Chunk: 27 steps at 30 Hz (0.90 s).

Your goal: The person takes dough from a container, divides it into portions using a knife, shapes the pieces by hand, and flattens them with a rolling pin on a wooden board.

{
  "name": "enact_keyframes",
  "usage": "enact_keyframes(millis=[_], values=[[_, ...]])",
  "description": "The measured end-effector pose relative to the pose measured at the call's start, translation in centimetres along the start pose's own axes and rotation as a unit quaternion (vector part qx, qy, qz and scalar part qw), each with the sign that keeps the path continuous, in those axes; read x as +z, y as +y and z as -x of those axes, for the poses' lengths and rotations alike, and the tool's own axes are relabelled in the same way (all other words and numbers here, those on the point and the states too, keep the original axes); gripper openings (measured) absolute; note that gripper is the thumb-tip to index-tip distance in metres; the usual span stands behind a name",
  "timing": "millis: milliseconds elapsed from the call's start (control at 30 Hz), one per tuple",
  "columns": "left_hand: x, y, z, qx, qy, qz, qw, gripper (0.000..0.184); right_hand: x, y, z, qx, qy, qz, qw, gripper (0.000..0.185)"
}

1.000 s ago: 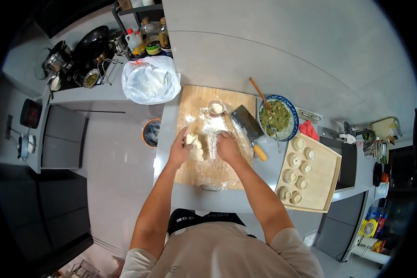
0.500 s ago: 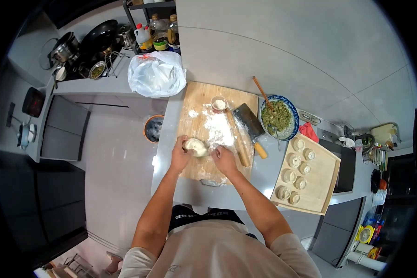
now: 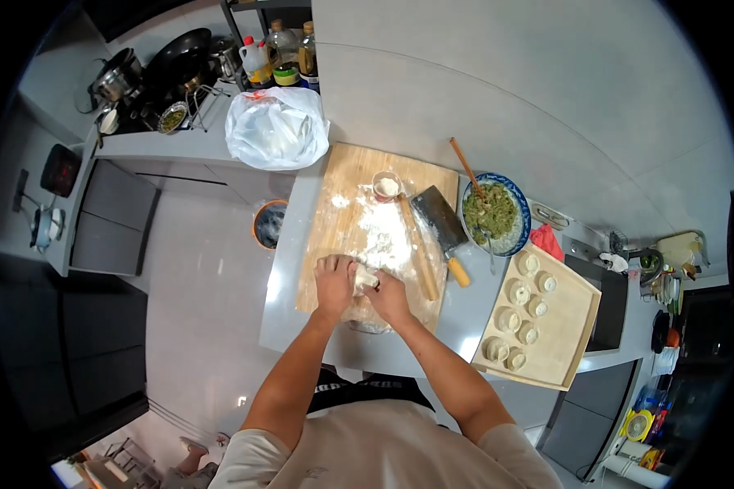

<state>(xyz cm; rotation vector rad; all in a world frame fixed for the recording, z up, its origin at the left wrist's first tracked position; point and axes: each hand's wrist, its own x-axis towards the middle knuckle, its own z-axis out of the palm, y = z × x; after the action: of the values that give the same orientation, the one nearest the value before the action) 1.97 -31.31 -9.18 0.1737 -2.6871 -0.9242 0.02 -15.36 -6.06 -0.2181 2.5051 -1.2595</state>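
A pale lump of dough (image 3: pixel 366 278) is held between my two hands over the lower part of a floured wooden board (image 3: pixel 322 236). My left hand (image 3: pixel 334 284) is closed around its left side, knuckles up. At its right end, my right hand (image 3: pixel 388 298) grips with bent fingers, and part of the dough is hidden under them. To the right of the flour patch (image 3: pixel 383 232) lies a rolling pin (image 3: pixel 420 257). Beside that is a cleaver (image 3: pixel 438 218) with a yellow handle. A small cup of flour (image 3: pixel 386 186) stands at the board's upper part.
Right of the board is a blue-rimmed bowl of green filling (image 3: pixel 494 213) with chopsticks and a spoon. A wooden tray (image 3: pixel 559 326) carries several round filled dough pieces. A white plastic bag (image 3: pixel 277 129) sits at upper left, and an orange-rimmed bucket (image 3: pixel 270 224) is on the floor.
My hands have come closer together, and the left has turned over onto the dough. The dough looks more squeezed and covered. The board's lower edge has shifted toward me.
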Motion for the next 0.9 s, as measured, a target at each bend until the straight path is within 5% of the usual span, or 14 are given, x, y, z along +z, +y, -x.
enact_keyframes(millis=[100, 200, 233, 267, 333, 400, 467, 533, 633, 733, 833, 867, 900], values=[[2.3, -0.9, -2.1, -0.004, 0.042, -0.087, 0.995, 0.021, 1.9, 1.2, -3.4, -0.054, 0.087, 0.046, 0.994, 0.027], [2.3, -1.6, -4.1, -0.053, 0.044, -0.074, 0.995, 0.028, 0.5, -0.4, -5.6, -0.044, 0.040, 0.075, 0.995, 0.024], [1.8, -1.4, -4.4, -0.201, 0.030, 0.170, 0.964, 0.034, 0.1, -0.4, -5.0, -0.049, 0.042, 0.074, 0.995, 0.024], [1.5, -1.1, -5.0, -0.331, 0.012, 0.402, 0.854, 0.041, -0.5, -0.3, -3.8, -0.105, 0.040, 0.061, 0.992, 0.025], [-1.0, 0.0, -4.4, -0.317, -0.008, 0.335, 0.887, 0.051, -1.8, -0.3, -1.3, -0.159, 0.036, 0.048, 0.985, 0.026], [-2.1, 0.2, -3.1, -0.104, -0.073, -0.009, 0.992, 0.052, -3.0, -0.9, 1.3, -0.233, -0.013, -0.009, 0.972, 0.028], [-0.5, 0.0, -0.8, -0.063, -0.054, -0.003, 0.997, 0.043, -2.7, -1.4, 2.0, -0.154, 0.009, -0.094, 0.984, 0.025], [0.8, 0.3, -0.2, -0.026, -0.002, -0.050, 0.998, 0.030, -1.3, 1.1, 0.7, -0.052, -0.009, 0.004, 0.999, 0.024], [1.6, 0.9, -3.2, -0.053, -0.003, -0.071, 0.996, 0.023, 1.4, 2.0, -3.2, -0.067, 0.097, 0.049, 0.992, 0.023], [1.8, -0.2, -3.8, -0.078, 0.007, -0.088, 0.993, 0.028, -0.2, 0.0, -5.7, -0.024, 0.023, 0.080, 0.996, 0.026], [0.3, -0.6, -4.3, -0.296, -0.054, 0.319, 0.899, 0.046, -0.6, -0.7, -2.3, -0.090, 0.044, 0.087, 0.991, 0.031], [-0.8, 0.0, -4.1, -0.293, -0.055, 0.320, 0.899, 0.046, -0.7, -0.6, -0.8, -0.090, 0.047, 0.087, 0.991, 0.031], [-1.3, -0.2, -3.5, -0.201, -0.086, 0.161, 0.962, 0.046, -1.0, -0.4, 0.8, -0.172, 0.036, 0.041, 0.984, 0.033]])
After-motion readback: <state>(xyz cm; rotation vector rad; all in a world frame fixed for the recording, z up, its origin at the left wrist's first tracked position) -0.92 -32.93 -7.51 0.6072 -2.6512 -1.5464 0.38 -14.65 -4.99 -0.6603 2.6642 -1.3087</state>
